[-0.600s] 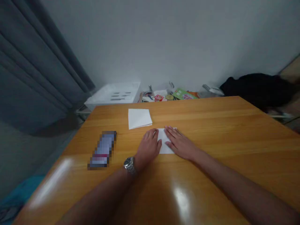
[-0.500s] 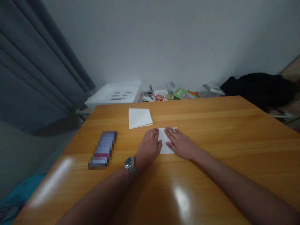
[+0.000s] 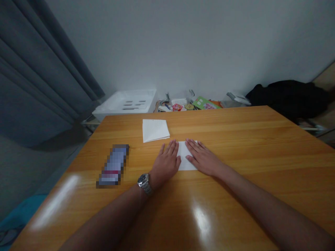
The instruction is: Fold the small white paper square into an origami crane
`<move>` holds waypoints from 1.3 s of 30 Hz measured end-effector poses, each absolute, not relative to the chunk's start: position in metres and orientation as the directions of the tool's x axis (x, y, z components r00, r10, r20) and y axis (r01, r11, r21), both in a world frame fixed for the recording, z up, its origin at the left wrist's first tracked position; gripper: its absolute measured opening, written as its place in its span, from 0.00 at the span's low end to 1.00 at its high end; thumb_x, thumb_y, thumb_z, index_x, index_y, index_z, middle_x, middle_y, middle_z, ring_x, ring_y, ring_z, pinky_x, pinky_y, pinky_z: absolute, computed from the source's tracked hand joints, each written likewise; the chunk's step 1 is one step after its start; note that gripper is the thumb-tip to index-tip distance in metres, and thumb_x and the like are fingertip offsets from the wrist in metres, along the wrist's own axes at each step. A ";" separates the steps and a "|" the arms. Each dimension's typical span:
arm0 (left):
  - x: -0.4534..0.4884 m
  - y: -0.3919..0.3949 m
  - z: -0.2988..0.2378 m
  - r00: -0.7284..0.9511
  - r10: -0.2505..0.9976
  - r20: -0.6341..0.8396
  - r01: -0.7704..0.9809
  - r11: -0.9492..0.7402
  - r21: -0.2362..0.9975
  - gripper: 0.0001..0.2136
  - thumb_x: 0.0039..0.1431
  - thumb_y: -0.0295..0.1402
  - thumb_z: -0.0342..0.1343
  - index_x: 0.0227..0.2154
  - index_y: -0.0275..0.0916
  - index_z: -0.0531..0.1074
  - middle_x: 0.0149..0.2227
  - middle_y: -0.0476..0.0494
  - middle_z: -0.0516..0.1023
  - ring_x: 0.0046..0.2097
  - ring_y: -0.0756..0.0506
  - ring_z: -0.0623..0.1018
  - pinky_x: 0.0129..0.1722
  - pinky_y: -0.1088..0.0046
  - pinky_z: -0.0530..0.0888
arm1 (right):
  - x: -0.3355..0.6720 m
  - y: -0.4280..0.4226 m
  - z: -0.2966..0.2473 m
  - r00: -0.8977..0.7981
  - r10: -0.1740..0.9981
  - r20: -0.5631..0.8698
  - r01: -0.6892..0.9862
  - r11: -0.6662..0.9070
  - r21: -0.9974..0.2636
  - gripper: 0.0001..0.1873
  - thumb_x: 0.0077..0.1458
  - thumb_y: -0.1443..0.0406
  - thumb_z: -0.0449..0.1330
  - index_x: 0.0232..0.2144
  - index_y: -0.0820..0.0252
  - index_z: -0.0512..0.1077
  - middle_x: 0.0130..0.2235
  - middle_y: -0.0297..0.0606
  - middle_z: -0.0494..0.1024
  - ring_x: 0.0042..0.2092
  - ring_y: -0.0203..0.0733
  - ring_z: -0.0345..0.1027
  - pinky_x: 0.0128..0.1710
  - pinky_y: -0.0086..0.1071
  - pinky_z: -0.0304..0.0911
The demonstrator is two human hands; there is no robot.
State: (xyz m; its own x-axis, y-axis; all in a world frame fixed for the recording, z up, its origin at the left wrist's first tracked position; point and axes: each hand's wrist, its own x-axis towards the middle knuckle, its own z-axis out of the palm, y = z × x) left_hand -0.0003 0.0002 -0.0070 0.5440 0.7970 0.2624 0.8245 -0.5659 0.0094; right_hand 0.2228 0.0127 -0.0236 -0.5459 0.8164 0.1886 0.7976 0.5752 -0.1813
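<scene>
A small white sheet of paper [image 3: 184, 157] lies flat on the wooden table [image 3: 235, 139], partly covered by both hands. My left hand [image 3: 167, 158] rests on its left edge with the fingers stretched out, and a metal watch [image 3: 144, 183] is on that wrist. From the other side, my right hand [image 3: 202, 157] presses flat over the paper's right part, fingers extended. A strip of the sheet shows between the two hands. Behind the left hand lies a stack of folded, lined white paper [image 3: 155, 130].
A blurred-out phone [image 3: 113, 165] lies on the table at the left. Beyond the far edge are a white plastic basket [image 3: 125, 103], a green booklet [image 3: 205, 103] among small items, and black cloth [image 3: 288, 97]. A grey curtain [image 3: 44, 62] hangs at the left.
My left hand's fingers have straightened and spread from a more curled pose onto the paper's left side. My right hand stays flat on the sheet. The view has shifted slightly.
</scene>
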 end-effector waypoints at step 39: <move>-0.001 0.004 -0.010 0.531 0.794 0.296 0.824 -0.566 0.040 0.28 0.69 0.39 0.42 0.66 0.26 0.54 0.69 0.27 0.56 0.71 0.37 0.55 0.69 0.50 0.52 | 0.216 0.009 -0.017 -0.569 0.803 0.181 0.775 0.596 -0.210 0.35 0.69 0.51 0.42 0.71 0.64 0.48 0.70 0.50 0.51 0.71 0.50 0.43 0.70 0.51 0.43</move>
